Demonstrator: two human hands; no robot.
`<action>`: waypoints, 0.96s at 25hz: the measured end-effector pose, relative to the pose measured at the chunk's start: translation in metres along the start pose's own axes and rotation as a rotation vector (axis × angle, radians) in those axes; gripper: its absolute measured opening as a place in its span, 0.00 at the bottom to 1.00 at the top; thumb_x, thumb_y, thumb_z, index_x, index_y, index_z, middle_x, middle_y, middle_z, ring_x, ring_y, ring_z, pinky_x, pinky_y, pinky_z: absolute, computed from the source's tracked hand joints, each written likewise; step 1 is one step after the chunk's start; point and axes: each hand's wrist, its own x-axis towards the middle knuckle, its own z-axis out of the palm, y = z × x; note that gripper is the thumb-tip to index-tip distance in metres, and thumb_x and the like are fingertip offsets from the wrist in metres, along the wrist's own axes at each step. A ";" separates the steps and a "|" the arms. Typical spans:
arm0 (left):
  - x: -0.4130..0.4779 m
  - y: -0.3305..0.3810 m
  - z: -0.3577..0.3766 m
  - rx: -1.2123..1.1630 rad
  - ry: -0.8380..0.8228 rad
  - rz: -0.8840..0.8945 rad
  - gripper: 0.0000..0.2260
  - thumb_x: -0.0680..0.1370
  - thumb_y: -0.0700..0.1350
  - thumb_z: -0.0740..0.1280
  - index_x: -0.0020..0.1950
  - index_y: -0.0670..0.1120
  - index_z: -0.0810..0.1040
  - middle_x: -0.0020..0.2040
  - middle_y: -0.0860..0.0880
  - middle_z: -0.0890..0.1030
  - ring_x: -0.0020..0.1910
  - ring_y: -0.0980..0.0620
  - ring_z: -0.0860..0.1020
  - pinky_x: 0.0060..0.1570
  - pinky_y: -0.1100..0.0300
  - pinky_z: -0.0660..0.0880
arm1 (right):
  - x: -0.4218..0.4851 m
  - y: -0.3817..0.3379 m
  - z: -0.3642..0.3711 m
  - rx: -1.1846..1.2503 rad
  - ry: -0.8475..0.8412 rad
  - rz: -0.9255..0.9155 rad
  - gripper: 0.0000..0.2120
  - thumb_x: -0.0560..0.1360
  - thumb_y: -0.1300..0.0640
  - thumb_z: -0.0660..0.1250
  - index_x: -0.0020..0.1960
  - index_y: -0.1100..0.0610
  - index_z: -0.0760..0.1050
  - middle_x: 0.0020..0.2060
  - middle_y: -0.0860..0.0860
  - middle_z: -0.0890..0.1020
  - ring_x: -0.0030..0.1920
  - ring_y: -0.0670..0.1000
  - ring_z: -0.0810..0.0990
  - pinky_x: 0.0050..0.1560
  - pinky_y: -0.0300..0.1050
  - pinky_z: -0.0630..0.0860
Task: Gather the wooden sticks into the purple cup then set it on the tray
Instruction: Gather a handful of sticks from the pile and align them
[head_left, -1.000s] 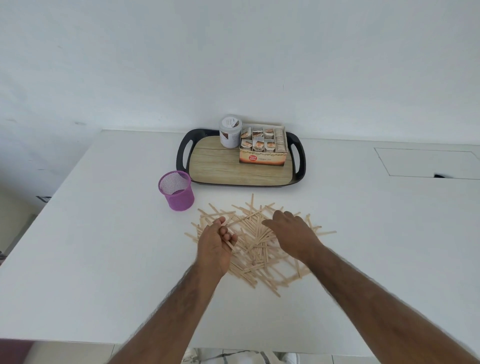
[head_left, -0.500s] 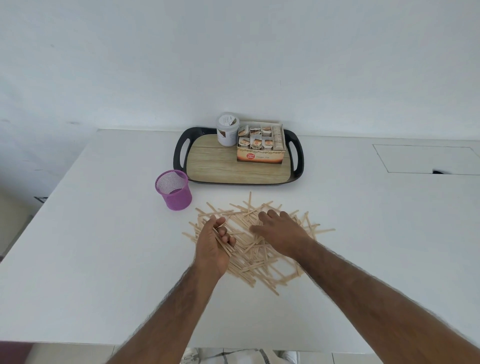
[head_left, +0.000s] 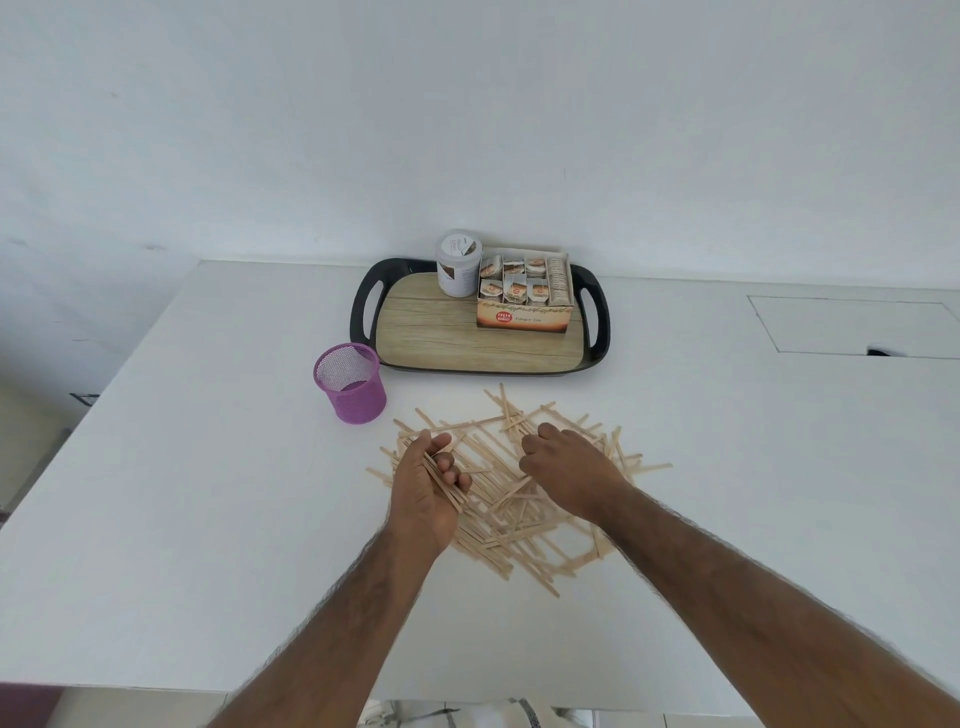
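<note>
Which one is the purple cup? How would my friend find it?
Find the black tray with the wood-look floor at the table's back. Just off its front-left corner stands the purple cup. It is the only purple, see-through mesh thing there.

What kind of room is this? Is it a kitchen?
Maybe a kitchen or pantry corner, though I can't be sure. A white counter meets a plain wall, and a serving tray holds a box of tea sachets and a small white jar.

Left hand (head_left: 423, 493) clutching wooden sticks (head_left: 519, 514), right hand (head_left: 566, 475) on pile, purple cup (head_left: 350, 384) nearby
</note>
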 end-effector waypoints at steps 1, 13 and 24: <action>0.000 0.000 0.000 -0.001 -0.003 0.001 0.13 0.84 0.50 0.63 0.47 0.42 0.78 0.27 0.51 0.69 0.22 0.56 0.67 0.27 0.61 0.69 | 0.001 0.002 -0.001 0.013 -0.002 0.004 0.12 0.73 0.70 0.64 0.46 0.56 0.80 0.44 0.50 0.79 0.49 0.53 0.73 0.44 0.50 0.75; -0.001 -0.001 0.003 0.026 0.003 0.024 0.12 0.85 0.47 0.61 0.47 0.43 0.78 0.28 0.51 0.69 0.24 0.56 0.66 0.27 0.61 0.69 | 0.011 0.015 -0.016 0.218 -0.009 0.096 0.14 0.80 0.65 0.64 0.60 0.53 0.81 0.49 0.49 0.81 0.51 0.51 0.79 0.45 0.45 0.73; -0.001 -0.001 0.001 0.043 0.015 0.063 0.13 0.87 0.44 0.57 0.53 0.42 0.79 0.30 0.51 0.74 0.26 0.56 0.70 0.28 0.61 0.72 | 0.020 0.014 -0.035 0.341 0.027 0.225 0.09 0.82 0.58 0.64 0.49 0.55 0.83 0.39 0.48 0.80 0.39 0.52 0.78 0.44 0.48 0.71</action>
